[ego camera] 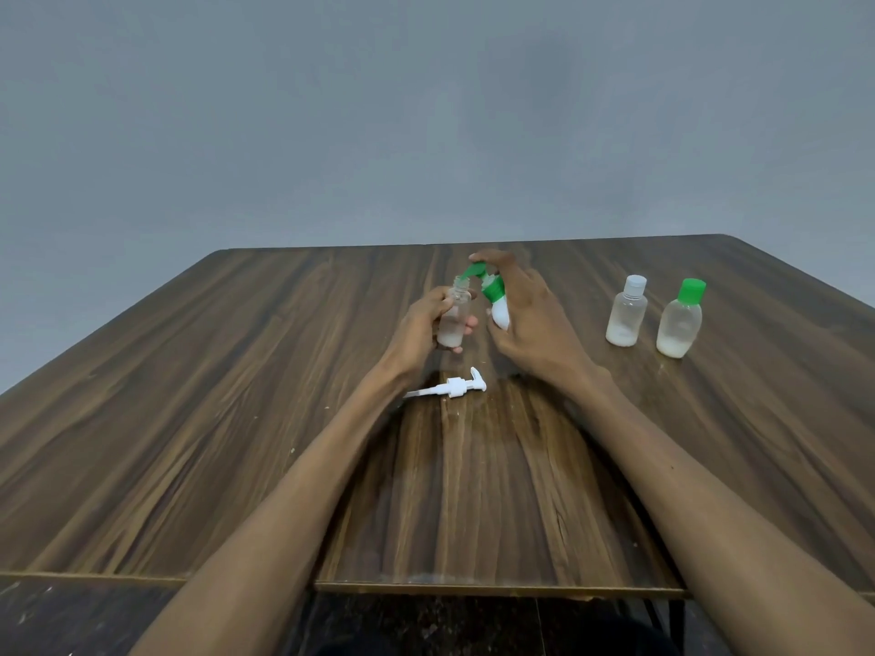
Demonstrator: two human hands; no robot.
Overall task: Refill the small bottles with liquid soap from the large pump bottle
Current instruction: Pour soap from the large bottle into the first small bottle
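My left hand (424, 329) grips a small clear bottle (453, 319), uncapped and upright, with a little white liquid at its bottom. My right hand (525, 310) holds a white pump bottle (498, 309) with a green pump head, tilted left so the green spout (473, 269) sits over the small bottle's open neck. A finger rests on top of the green pump. A white pump cap (452, 388) with its tube lies on the table just in front of my hands.
Two small bottles stand at the right of the wooden table (236, 419): one with a clear cap (626, 317) and one with a green cap (681, 318), each holding a little white liquid. A grey wall rises behind the table.
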